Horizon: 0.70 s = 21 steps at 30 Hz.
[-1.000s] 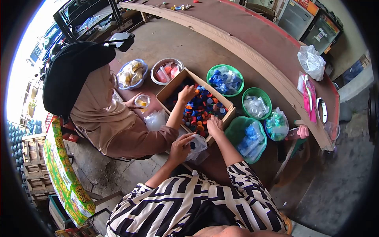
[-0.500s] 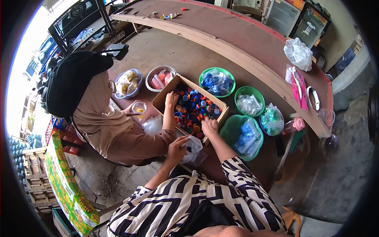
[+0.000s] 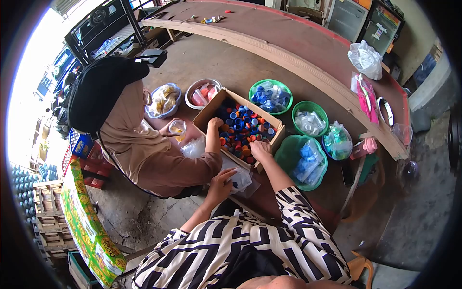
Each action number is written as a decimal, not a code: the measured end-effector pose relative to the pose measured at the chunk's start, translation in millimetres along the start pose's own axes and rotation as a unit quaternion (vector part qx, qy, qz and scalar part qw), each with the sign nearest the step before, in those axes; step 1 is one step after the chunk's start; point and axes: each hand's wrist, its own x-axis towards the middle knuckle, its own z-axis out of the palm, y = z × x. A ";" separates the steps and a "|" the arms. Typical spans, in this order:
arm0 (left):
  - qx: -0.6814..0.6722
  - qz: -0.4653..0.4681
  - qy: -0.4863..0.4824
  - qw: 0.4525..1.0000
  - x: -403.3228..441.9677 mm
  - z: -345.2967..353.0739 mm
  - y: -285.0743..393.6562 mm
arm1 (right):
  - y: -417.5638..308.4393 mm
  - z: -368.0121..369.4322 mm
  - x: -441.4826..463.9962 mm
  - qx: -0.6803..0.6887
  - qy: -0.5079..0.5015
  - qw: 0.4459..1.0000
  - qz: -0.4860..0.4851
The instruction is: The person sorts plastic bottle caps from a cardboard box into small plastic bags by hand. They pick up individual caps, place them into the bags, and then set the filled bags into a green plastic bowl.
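Note:
A cardboard box (image 3: 204, 113) full of loose plastic bottle caps (image 3: 243, 121) in blue, orange, red and black stands in front of me. My right hand (image 3: 261, 151) reaches over the box's near right side, fingers curled down among the caps. What its fingertips grip, if anything, is hidden. Closer to my body, my left hand (image 3: 221, 185) holds a clear plastic bag (image 3: 242, 179) by its rim. Its mouth is spread, and something dark shows inside.
A co-worker (image 3: 144, 144) at my left has one hand (image 3: 215, 124) in the box and holds a clear bag (image 3: 178, 128) with yellow pieces. Bagged caps sit in a green basin (image 3: 284, 161), green baskets (image 3: 327, 113) and a metal bowl (image 3: 188, 96). A wooden ledge (image 3: 308, 74) runs behind.
The whole scene has shifted slightly to the right in view as my head turned. My right hand stays at the box's near right side; my left still holds the bag.

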 end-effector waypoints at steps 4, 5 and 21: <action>-0.024 -0.054 0.005 0.998 -3.0 -2.3 -3.3 | -2.7 -25.1 -10.2 0.282 0.113 0.947 -0.104; -0.024 -0.056 0.006 0.998 -3.1 -2.9 -3.6 | -4.5 -23.0 -13.7 0.283 0.111 0.947 -0.106; -0.089 -0.084 0.013 0.992 30.0 -0.7 -1.7 | -7.3 -51.6 -18.7 0.297 0.140 0.939 -0.102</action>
